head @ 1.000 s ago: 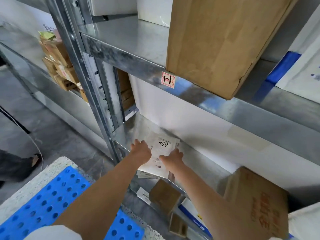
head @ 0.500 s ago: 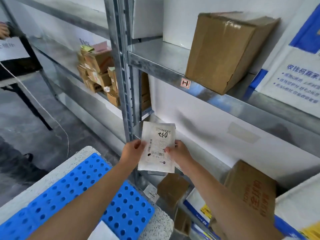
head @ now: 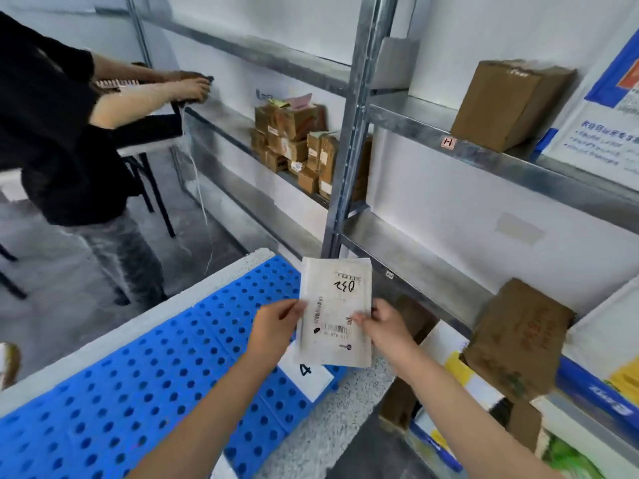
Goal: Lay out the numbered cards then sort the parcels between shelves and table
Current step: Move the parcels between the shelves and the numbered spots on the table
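Two hands, one white parcel (head: 335, 312).
I see my left hand (head: 273, 326) and right hand (head: 383, 326) pinching its side edges, upright over card (head: 307, 371) 4 on the blue mat (head: 155, 375); metal shelves (head: 415, 267) just beside.

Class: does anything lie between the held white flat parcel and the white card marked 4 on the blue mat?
Nothing visible does. The left hand and right hand hold the white flat parcel right over the white card marked 4.

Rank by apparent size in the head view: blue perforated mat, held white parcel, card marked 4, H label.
1. blue perforated mat
2. white parcel, near the camera
3. card marked 4, partly hidden by the parcel
4. H label, farther off
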A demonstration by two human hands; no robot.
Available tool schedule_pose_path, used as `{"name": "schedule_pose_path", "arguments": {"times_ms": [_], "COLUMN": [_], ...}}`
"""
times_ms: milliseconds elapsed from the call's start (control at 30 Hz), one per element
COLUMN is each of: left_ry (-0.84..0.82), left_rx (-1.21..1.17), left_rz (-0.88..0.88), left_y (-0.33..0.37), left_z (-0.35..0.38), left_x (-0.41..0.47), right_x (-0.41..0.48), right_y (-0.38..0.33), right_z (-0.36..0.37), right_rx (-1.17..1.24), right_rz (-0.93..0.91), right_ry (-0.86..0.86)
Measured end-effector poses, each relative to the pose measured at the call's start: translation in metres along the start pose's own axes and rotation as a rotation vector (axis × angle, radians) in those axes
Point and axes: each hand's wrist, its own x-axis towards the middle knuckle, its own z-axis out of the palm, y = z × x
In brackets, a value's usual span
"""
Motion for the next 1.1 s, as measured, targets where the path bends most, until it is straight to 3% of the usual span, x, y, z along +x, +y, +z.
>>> {"name": "schedule_pose_path", "arguments": {"times_ms": [233,500,733,1100], "left_ry": [0.041,0.284,0.315,0.497], "left_rx": [-0.108,-0.237,-0.256,-0.261], "left_rz": [-0.123,-0.145,-0.155,-0.15], "left_y": [-0.039,-0.038,-0.044,-0.064], "left_z": [-0.04,-0.049,-0.071,-0.171], "left_x": [-0.106,-0.2,-0.271,-0.322], "right_x": [-0.085,-0.152,-0.209,-0.252], "right_y": [0.035,0.059,0.082,0.038], "right_z": [0.031,0.048,0.071,0.163], "right_rx": [-0.158,0.065,0.119,-0.07], "right_rz": [0.023,0.011,0.004,-0.17], "right_ry": [-0.093,-0.167,-0.23,-0.455]}}
